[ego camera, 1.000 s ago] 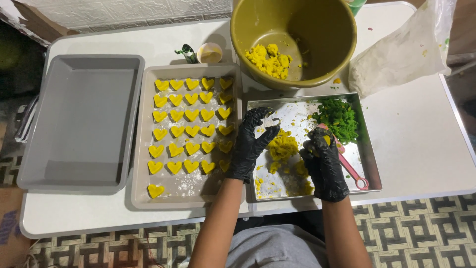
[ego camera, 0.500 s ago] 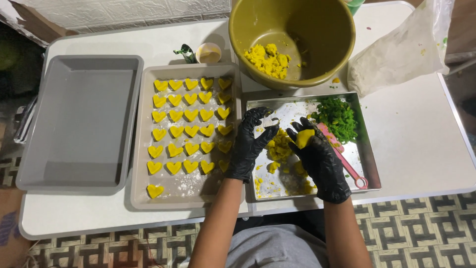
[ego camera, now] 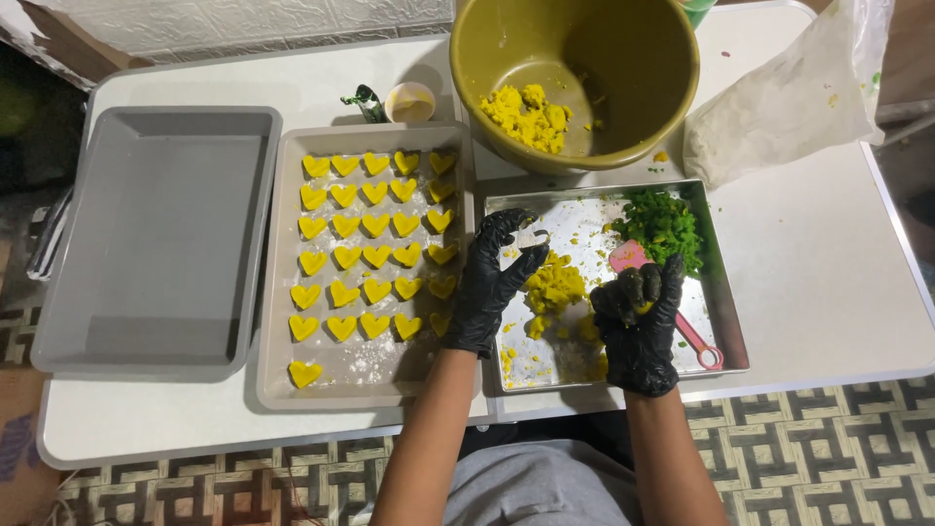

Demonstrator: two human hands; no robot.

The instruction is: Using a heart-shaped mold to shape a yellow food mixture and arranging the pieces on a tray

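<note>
Yellow dough (ego camera: pixel 553 288) lies in a crumbly heap on the steel tray (ego camera: pixel 726 321) at the near edge of the white surface (ego camera: pixel 828 282), between the person's two black-gloved hands. Going from the left: an empty grey tray (ego camera: pixel 156 234) sits at the far left, and just beside it a second grey tray (ego camera: pixel 282 380) carries rows of yellow heart-shaped pieces (ego camera: pixel 375 248), with one lone heart (ego camera: pixel 304 372) near its front corner. Behind that tray stand a small cream cup (ego camera: pixel 411 100) and a dark green wrapper (ego camera: pixel 364 100). The left hand (ego camera: pixel 492 282) hovers over the left part of the steel tray, its grip apart, fingers spread and curled just beside the dough heap. A big olive bowl (ego camera: pixel 623 58) behind the steel tray holds more yellow dough (ego camera: pixel 526 115). The right hand (ego camera: pixel 638 326) has its grip clamped on a small lump of yellow dough (ego camera: pixel 643 306), which peeps out between the fingers. Chopped green bits (ego camera: pixel 664 224) fill the tray's far right corner, a pink-handled tool (ego camera: pixel 696 341) lies beneath the right hand, and a whitish plastic bag (ego camera: pixel 789 97) rests at the far right.
</note>
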